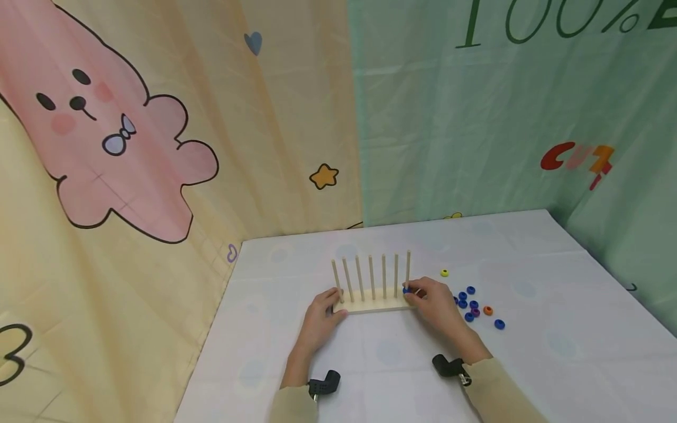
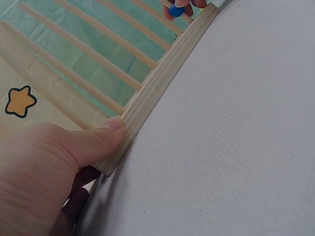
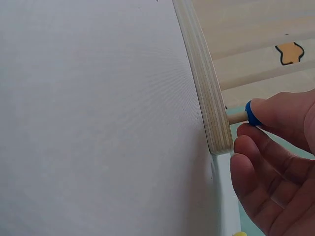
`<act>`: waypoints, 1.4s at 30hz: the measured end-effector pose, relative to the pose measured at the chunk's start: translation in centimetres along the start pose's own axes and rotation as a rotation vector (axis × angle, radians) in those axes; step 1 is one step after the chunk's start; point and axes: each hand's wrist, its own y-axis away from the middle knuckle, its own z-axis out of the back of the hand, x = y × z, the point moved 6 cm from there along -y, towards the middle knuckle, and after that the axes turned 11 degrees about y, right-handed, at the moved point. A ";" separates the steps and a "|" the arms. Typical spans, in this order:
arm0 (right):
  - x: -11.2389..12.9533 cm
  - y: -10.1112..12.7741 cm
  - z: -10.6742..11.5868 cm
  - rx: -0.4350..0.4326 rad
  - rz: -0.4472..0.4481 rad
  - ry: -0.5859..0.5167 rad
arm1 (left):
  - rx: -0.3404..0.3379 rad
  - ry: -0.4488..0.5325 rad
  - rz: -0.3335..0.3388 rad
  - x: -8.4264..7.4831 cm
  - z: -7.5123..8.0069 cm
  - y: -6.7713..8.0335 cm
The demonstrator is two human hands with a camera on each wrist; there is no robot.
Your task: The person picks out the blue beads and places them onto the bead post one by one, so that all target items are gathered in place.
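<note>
A wooden peg board (image 1: 370,304) with several upright pegs lies on the table. My left hand (image 1: 319,320) grips its left end, and in the left wrist view the thumb (image 2: 101,140) presses on the front edge of the base. At the other end, my right hand (image 1: 436,302) pinches a blue bead (image 3: 252,114) between thumb and fingers. The bead sits around the lower part of the rightmost peg (image 3: 238,118), a little above the base. The other pegs (image 1: 372,276) carry no beads.
Right of the board lie several loose blue beads (image 1: 462,304), with a purple bead (image 1: 475,312) and an orange bead (image 1: 488,310) among them. A yellow bead (image 1: 444,272) lies farther back. Printed curtains (image 1: 296,117) hang behind the white-covered table (image 1: 381,376).
</note>
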 end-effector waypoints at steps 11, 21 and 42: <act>-0.6 0.1 -0.6 0.029 -0.033 0.059 | 0.019 0.004 -0.012 0.4 -0.3 0.1; -0.9 0.3 -1.2 0.042 -0.056 0.066 | 0.009 0.002 0.025 0.8 -0.4 0.3; -1.1 -0.2 0.3 0.061 -0.029 0.130 | 0.008 -0.008 0.020 0.3 -0.1 0.0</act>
